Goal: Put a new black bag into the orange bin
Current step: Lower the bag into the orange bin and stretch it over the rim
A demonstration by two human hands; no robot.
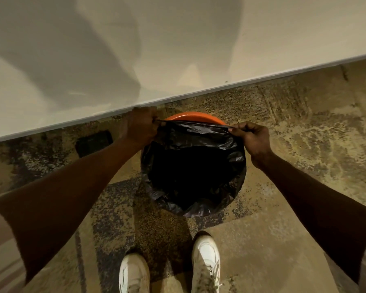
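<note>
From my feed I see almost none of the orange bin point(193, 117) itself: only a curved strip of its far rim shows, next to the base of the pale wall point(135, 49). The rest is covered by the black bag point(193, 166), which sits in the bin with its mouth open and its edge draped over the near and side rims. The inside of the bag is one dark patch, and I cannot make out how deep it hangs or whether it reaches the bottom.

The left hand point(141, 125) is closed in a fist on the bag's far-left edge, and the right hand point(253, 140) pinches the far-right edge between thumb and fingers. Between them the plastic is stretched into a taut line just short of the exposed orange rim, so that part is not over the rim. The fingertips of the left hand are tucked out of my sight.

Both forearms run off the lower corners, and light striped sleeves are cut by the frame. Two white shoes point(206, 261) stand near the bin on mottled brown carpet point(304, 123), the left one cropped at the bottom edge. A dark rectangular patch point(93, 142) lies on the floor beside the left arm; I cannot tell what it is.
</note>
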